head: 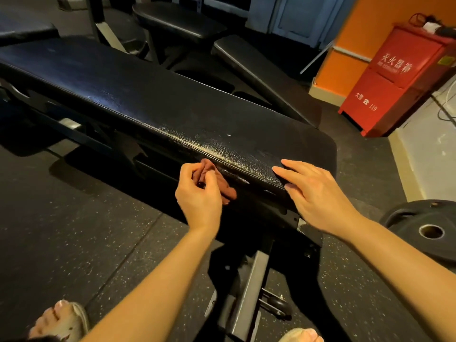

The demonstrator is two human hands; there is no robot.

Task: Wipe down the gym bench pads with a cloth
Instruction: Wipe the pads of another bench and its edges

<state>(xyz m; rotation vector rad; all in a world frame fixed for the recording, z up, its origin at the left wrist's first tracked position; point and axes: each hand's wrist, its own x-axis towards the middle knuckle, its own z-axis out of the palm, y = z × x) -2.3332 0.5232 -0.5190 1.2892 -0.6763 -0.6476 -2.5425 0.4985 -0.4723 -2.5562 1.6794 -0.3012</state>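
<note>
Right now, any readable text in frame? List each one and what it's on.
"灭火器箱": upper front of the red cabinet.
"火警 119", with a phone symbol between: lower front of the same cabinet.
Small line under the top characters: too blurred to read.
Yellow sticker on the cabinet's side: too small to read.
Bench pad: no text visible.

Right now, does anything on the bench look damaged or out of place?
Slightly: the pad has pale specks and scuffs on top beyond the cloth, and small nicks along its near side. Nothing else stands out.

Left grip [198,193] curled tight, right grip [318,193] flat, palm down.
</note>
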